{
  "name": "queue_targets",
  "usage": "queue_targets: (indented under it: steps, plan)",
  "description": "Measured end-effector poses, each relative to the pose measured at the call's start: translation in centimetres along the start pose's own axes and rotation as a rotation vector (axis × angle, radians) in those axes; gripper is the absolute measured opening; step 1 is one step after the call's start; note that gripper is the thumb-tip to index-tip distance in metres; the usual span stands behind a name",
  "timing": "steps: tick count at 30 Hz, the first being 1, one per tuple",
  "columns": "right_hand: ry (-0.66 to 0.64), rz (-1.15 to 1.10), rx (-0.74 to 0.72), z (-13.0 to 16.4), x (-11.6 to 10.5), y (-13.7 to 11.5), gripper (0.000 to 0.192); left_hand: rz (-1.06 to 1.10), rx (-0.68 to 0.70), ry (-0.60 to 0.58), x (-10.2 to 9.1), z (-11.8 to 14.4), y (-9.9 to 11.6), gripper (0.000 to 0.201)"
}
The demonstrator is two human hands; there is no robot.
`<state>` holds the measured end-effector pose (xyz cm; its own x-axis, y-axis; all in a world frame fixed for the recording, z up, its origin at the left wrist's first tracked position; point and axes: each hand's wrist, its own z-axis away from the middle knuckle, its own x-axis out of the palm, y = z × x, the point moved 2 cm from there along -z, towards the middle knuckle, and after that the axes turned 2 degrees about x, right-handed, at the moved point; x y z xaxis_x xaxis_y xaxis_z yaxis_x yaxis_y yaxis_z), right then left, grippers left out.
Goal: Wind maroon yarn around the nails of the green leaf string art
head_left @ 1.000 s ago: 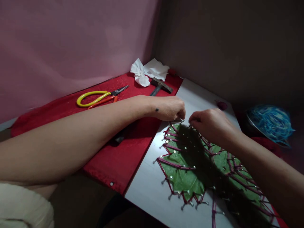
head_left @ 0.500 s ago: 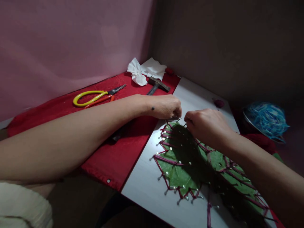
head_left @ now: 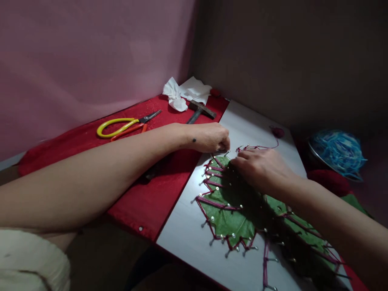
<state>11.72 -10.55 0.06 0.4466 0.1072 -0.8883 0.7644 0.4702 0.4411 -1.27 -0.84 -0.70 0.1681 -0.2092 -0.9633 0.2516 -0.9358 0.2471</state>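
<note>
A white board (head_left: 178, 226) carries a green leaf (head_left: 230, 226) ringed by several nails, with purple-red thread (head_left: 212, 200) wound between them. My left hand (head_left: 212, 136) is closed beside the nails at the leaf's far left tip. Anything in its curled fingers is hidden. Over the leaf's far part, my right hand (head_left: 257, 166) has its fingers pinched together, pointing left; what they grip does not show. A small thread ball (head_left: 278, 132) lies on the board's far part, its strand running to the nails just behind my right hand.
On a red surface (head_left: 136, 214) at left lie yellow-and-orange-handled scissors (head_left: 121, 128), a hammer (head_left: 201, 110) and crumpled white tissue (head_left: 176, 95). Blue and white yarn (head_left: 338, 151) fills a metal bowl at the right. Walls stand close behind.
My right hand has drawn slightly back and lower over the leaf, uncovering nails and a thread strand from the ball. My left hand stays almost in place. The view has shifted slightly.
</note>
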Motion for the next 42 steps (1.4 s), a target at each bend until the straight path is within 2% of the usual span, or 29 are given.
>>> queue_targets:
  steps: [3, 5, 11, 14, 18, 21, 25, 32, 38, 42]
  plan:
    - [0.164, -0.082, -0.030, 1.2, 1.0, 0.7, 0.024, 0.018, 0.009, -0.001, 0.1, 0.0, -0.2, 0.030]
    - [0.213, -0.101, -0.017, 1.6, 1.6, 0.7, 0.026, 0.026, 0.010, -0.002, 0.1, 0.0, -0.4, 0.029]
    - [0.229, -0.268, 0.172, 1.7, 2.4, 0.1, 0.026, 0.048, -0.032, 0.000, -0.2, 0.2, -0.1, 0.033]
    - [0.220, -0.378, 0.194, 2.3, 2.5, -0.1, 0.027, 0.092, -0.037, 0.001, -0.5, 0.4, 0.3, 0.037]
    - [0.253, -0.284, 0.171, 3.1, 2.5, -0.5, 0.029, 0.131, -0.023, 0.014, -0.5, 0.4, 0.6, 0.035]
    - [0.315, -0.178, 0.148, 3.5, 2.3, -0.9, 0.029, 0.186, 0.043, 0.021, -0.2, 0.3, 0.9, 0.033]
    - [0.394, -0.205, 0.197, 3.7, 2.5, -1.2, 0.028, 0.169, 0.096, -0.009, 0.3, 0.0, 1.0, 0.027]
    - [0.394, -0.128, 0.280, 3.7, 2.4, -1.3, 0.026, 0.125, 0.148, -0.043, 0.4, 0.0, 0.6, 0.028]
    - [0.388, -0.154, 0.173, 3.5, 2.5, -0.5, 0.026, 0.067, 0.136, -0.077, 0.2, -0.1, 0.9, 0.026]
    - [0.280, -0.155, 0.086, 3.1, 2.5, 0.1, 0.026, 0.012, 0.151, -0.082, 0.3, -0.2, 1.1, 0.025]
